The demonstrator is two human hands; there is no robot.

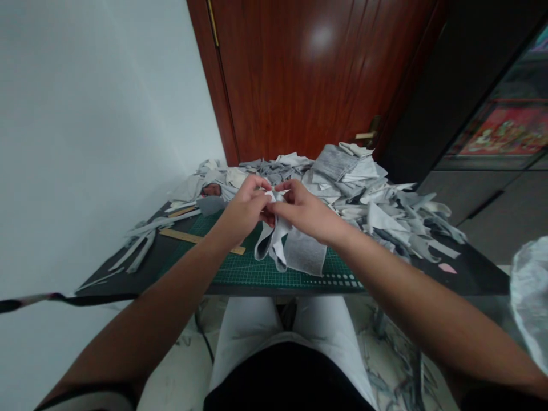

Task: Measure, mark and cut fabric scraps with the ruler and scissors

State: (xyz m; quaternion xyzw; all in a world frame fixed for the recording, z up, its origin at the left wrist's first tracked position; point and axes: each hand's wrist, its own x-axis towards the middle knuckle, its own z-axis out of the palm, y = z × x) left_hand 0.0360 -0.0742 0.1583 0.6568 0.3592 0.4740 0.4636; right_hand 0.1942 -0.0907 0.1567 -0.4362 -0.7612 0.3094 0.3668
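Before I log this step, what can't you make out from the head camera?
Head view only:
- Gathered top of the grey-white fabric piece: hidden by the left hand and right hand, so its folds can't be read.
- Middle of the wooden ruler: hidden by the left forearm.
- Translucent plastic bag: cut off by the right edge.
- Reddish-brown patch among the far scraps: too blurred and small to identify.

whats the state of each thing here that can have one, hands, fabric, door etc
left hand, pinching the top of the fabric piece
right hand, pinching the same piece
fabric piece, gathered at the top, hanging in folds onto the mat
green cutting mat, lying flat, partly covered
wooden ruler, lying flat, partly hidden
pile of fabric scraps, heaped loosely
wooden door, shut
plastic bag, crumpled
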